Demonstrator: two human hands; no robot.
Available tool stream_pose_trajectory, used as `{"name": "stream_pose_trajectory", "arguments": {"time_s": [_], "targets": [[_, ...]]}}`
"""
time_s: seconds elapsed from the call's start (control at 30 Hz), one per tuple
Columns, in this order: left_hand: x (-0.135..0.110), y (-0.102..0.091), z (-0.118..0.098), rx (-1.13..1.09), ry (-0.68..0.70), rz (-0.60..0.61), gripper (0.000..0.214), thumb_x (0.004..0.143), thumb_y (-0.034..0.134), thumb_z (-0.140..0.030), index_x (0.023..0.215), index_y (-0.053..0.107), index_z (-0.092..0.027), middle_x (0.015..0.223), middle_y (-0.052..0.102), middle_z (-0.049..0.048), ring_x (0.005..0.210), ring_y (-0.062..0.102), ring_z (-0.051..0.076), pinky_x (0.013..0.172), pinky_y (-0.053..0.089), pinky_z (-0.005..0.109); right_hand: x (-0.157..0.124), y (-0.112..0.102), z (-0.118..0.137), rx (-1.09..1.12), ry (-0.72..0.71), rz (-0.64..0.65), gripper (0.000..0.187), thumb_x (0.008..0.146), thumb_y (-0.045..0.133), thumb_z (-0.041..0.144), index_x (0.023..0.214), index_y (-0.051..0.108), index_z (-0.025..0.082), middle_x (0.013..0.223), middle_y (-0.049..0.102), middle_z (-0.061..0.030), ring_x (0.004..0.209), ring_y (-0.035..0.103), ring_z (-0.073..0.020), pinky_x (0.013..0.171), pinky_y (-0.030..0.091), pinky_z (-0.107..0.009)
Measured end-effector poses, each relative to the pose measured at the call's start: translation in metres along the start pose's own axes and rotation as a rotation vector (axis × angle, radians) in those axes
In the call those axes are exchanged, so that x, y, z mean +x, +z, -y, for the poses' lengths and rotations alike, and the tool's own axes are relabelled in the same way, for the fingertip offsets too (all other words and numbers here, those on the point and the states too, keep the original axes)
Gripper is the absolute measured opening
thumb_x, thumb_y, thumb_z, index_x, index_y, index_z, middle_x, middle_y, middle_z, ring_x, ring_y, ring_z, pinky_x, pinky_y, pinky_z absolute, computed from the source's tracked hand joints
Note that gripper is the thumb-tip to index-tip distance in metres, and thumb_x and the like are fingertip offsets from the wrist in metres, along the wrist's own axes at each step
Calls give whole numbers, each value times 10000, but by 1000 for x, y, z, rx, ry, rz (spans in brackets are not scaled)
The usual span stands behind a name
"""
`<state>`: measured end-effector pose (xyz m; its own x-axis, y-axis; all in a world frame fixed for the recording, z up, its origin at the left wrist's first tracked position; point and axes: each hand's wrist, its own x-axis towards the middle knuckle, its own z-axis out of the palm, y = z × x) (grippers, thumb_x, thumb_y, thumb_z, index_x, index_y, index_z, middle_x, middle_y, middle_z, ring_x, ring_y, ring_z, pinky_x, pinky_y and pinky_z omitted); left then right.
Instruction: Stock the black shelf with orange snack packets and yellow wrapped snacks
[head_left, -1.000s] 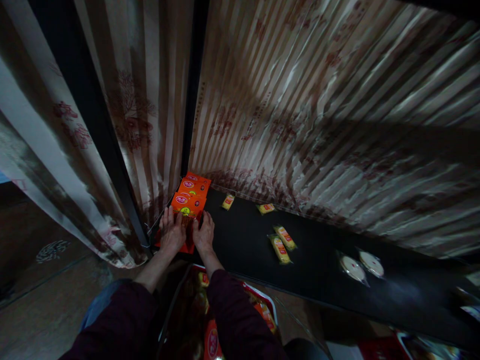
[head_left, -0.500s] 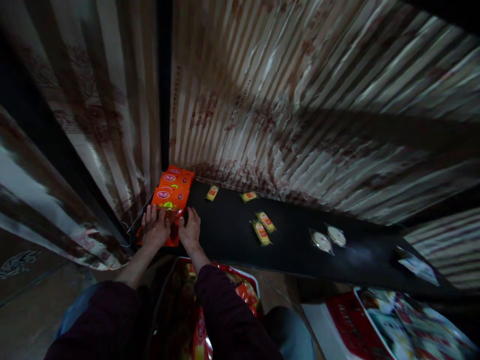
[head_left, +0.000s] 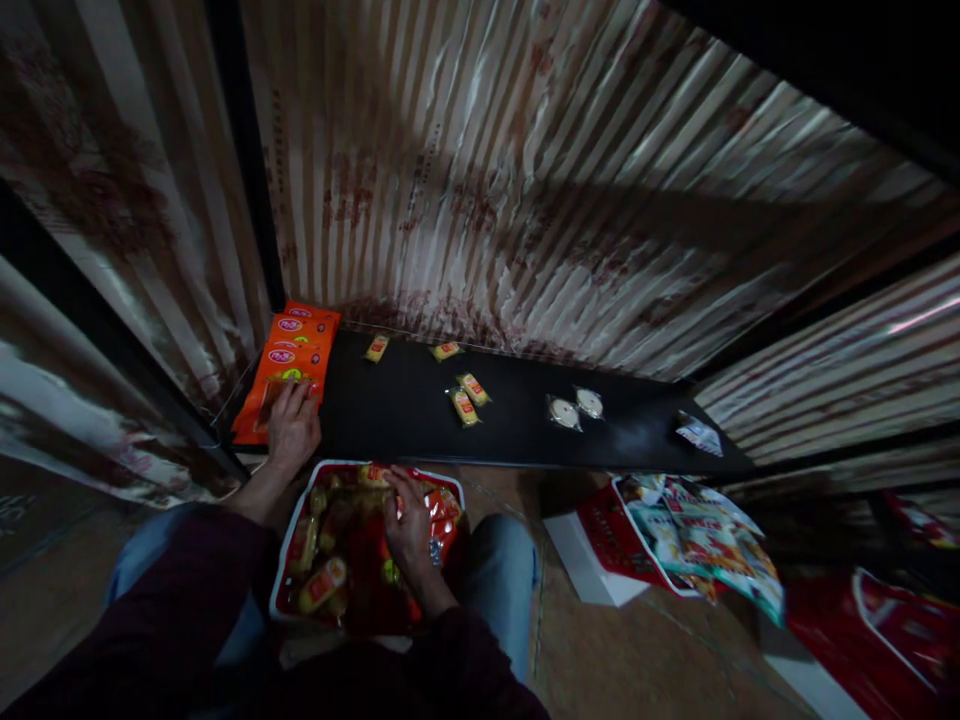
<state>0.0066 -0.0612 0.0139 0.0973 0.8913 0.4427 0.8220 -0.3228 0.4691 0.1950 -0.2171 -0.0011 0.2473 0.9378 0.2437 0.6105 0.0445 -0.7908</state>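
At the left end of the black shelf (head_left: 390,420) lies an overlapping row of orange snack packets (head_left: 296,355). My left hand (head_left: 294,430) rests on the nearest packet with its fingers stretched out, gripping nothing. My right hand (head_left: 409,520) is over the white-rimmed bin (head_left: 279,570) between my knees, its fingers loosely apart and nothing visible in them. Inside the bin are small yellow wrapped cakes (head_left: 324,585) and orange packets (head_left: 442,510). The fingertips of my right hand are close to a yellow and red wrapper at the bin's far rim; whether they touch it is unclear.
Several small yellow wrapped snacks (head_left: 463,405) lie mid-shelf. Further right are two round white wrapped crackers (head_left: 564,412) and a blue-white packet (head_left: 699,435). A red box of snack bags (head_left: 705,530) stands on the floor. Striped sheeting (head_left: 465,180) hangs behind the shelf.
My right hand has left the orange packets and moved back over the bin. My left hand stays on the packets. The view has shifted, showing more of the floor and boxes at right.
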Motion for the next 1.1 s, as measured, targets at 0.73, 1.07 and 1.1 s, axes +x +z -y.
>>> {"name": "stream_pose_trajectory", "arguments": {"time_s": [0.73,1.07,1.1], "targets": [[-196,38,-86,-35,-25,562,431,819,531,-207,1244,528,-138,1163,586,129,1121,508,257,994,388,401,-68,-26,-107,-170,184,-81,326,775,459,139,1010,685,148,1131,642,-136,1073,566,-243,981,430,-400],[-167,21,-92,38,-233,669,198,903,435,-259,992,595,-184,1024,660,108,908,618,220,737,396,292,-67,-28,-106,-57,254,-176,295,781,449,168,974,672,155,1132,639,-141,1095,551,-248,984,406,-421],[-167,19,-93,49,-229,660,204,909,428,-268,995,593,-185,1028,665,107,908,621,219,725,389,285,-66,-28,-106,-44,255,-183,295,783,447,172,976,668,156,1130,641,-139,1098,550,-245,985,405,-419]]}}
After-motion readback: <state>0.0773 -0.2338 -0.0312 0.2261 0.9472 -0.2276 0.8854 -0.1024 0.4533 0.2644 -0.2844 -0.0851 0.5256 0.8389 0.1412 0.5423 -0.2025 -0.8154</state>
